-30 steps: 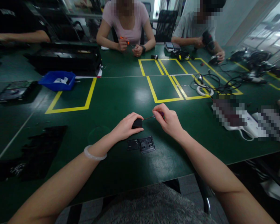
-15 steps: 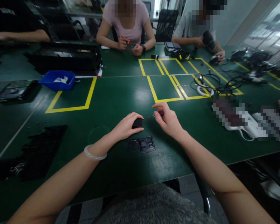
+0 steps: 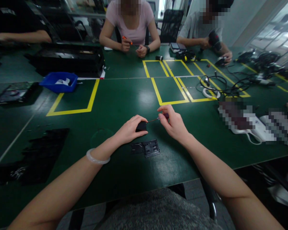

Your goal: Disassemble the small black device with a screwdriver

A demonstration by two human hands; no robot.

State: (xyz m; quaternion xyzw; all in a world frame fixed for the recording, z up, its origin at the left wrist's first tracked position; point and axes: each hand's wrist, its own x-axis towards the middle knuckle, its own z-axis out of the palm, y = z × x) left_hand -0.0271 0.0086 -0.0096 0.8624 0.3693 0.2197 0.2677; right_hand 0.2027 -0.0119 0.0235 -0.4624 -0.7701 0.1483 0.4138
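My left hand (image 3: pixel 131 130) grips a small black block (image 3: pixel 141 126) between thumb and fingers, just above the green table (image 3: pixel 120 105). In my right hand (image 3: pixel 171 123) is a thin screwdriver (image 3: pixel 154 120), its dark handle partly hidden by the fingers. The shaft points left and its tip meets the block's upper right edge. Nearer to me, a black plastic frame (image 3: pixel 151 148) lies flat beside a thinner dark piece (image 3: pixel 137 148).
A blue tray (image 3: pixel 59 82) with white scraps and a large black casing (image 3: pixel 69 59) stand at left. Dark parts (image 3: pixel 42 156) lie by my left forearm. Cables (image 3: pixel 227 84) and a white power strip (image 3: pixel 259 127) are at right. People sit opposite.
My right fingers have shifted slightly around the screwdriver handle. The block and my left hand look unmoved. Across the table, a person's orange-handled tool has tilted a little.
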